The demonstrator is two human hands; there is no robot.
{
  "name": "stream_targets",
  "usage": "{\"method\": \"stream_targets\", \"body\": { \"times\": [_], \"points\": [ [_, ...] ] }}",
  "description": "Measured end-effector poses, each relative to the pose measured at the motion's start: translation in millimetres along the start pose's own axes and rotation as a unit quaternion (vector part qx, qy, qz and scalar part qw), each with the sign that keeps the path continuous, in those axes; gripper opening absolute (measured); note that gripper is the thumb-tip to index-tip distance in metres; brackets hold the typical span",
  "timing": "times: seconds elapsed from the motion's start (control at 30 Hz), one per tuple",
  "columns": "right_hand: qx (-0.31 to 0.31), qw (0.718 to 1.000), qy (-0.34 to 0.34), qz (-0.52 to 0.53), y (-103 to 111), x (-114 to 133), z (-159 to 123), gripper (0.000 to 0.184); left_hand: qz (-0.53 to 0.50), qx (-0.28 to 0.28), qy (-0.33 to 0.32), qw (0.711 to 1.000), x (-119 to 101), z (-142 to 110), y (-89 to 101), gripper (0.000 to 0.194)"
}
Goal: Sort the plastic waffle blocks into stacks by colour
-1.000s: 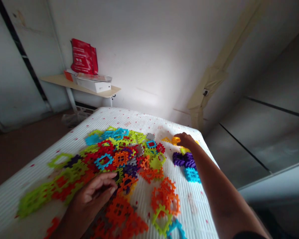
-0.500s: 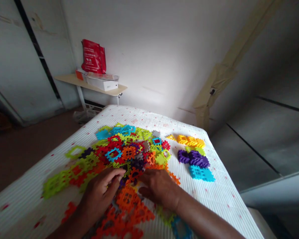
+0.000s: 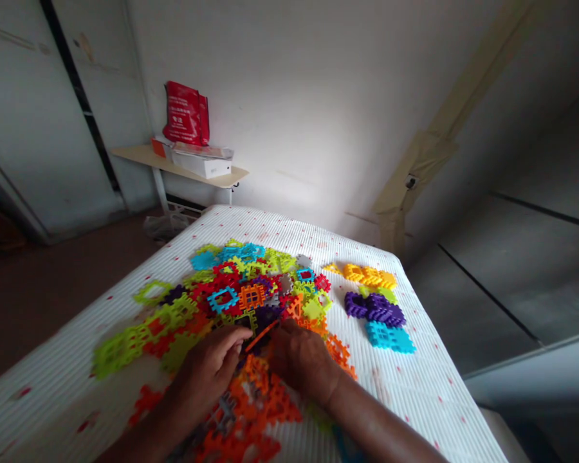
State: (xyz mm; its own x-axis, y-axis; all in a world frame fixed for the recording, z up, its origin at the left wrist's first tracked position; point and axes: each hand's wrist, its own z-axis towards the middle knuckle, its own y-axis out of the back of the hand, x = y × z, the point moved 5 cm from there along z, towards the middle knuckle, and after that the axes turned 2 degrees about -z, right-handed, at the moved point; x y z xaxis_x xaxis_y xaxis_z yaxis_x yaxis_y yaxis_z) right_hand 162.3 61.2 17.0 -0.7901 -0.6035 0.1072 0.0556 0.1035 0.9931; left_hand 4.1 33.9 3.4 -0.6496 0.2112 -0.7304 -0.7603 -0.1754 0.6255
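Your right hand hides its own fingertips and the lower side of its grip, but the fingers are closed on the upper end of an orange piece, which is tilted and seen nearly edge-on, so you cannot make out its shape. The lower end of that piece comes down close by the fingertips of your left hand. There the thumb and fingers are bent toward each other, and you cannot tell whether anything is pinched between them. Both forearms are cut off by the lower edge of the view, and your right one covers most of a green piece and a blue piece near that edge. The loose heap spreads around and beyond your hands, its pieces overlapping too much to count, with the nearest ones dim and blurred.

On top of the heap you can pick out two blue frames, the larger one beside one orange window piece and the smaller one farther right. At the heap's far right edge lies one grey piece. To the right, apart from the heap, you have one yellow row, one purple row and one light blue group, plus one yellow triangle at the left end of the yellow row. All of it lies on one dotted white cloth. Past its far left corner, one shelf bears one red bag and one white box
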Motion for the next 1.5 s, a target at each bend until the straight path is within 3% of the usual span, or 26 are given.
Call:
{"method": "stream_targets", "body": {
  "times": [0.43,0.6,0.73,0.97,1.07,1.17,1.33,1.4,1.5],
  "points": [
    [-0.003,0.999,-0.033,-0.020,-8,9,-2,0.039,-0.016,0.012,-0.036,0.999,-6,-3,-8.2,0.031],
    [0.008,1.000,0.008,-0.025,6,0,-3,0.019,-0.034,0.000,-0.061,0.998,-11,-4,-5.7,0.029],
    [0.011,0.999,0.004,-0.044,21,-14,-8,0.020,-0.037,-0.007,-0.062,0.997,-13,-4,-2.8,0.026],
    [0.021,0.996,0.036,-0.085,4,-14,-8,0.022,-0.056,0.007,-0.053,0.997,-10,-4,-6.2,0.024],
    [-0.003,0.999,0.031,-0.031,12,-22,-9,0.023,-0.087,0.006,-0.036,0.996,-7,-6,-5.9,0.024],
    [-0.052,0.992,0.059,0.098,32,-31,-16,0.025,-0.145,0.021,0.014,0.989,-2,-8,-7.6,0.024],
    [-0.111,0.927,0.148,0.326,56,-29,-28,0.021,-0.318,0.062,0.155,0.933,3,-10,-13.2,0.030],
    [-0.108,0.910,0.172,0.361,55,-22,-29,0.018,-0.360,0.072,0.199,0.909,1,-10,-13.9,0.035],
    [-0.091,0.904,0.204,0.365,48,-10,-28,0.020,-0.373,0.086,0.219,0.897,-1,-11,-13.0,0.040]
  ]
}}
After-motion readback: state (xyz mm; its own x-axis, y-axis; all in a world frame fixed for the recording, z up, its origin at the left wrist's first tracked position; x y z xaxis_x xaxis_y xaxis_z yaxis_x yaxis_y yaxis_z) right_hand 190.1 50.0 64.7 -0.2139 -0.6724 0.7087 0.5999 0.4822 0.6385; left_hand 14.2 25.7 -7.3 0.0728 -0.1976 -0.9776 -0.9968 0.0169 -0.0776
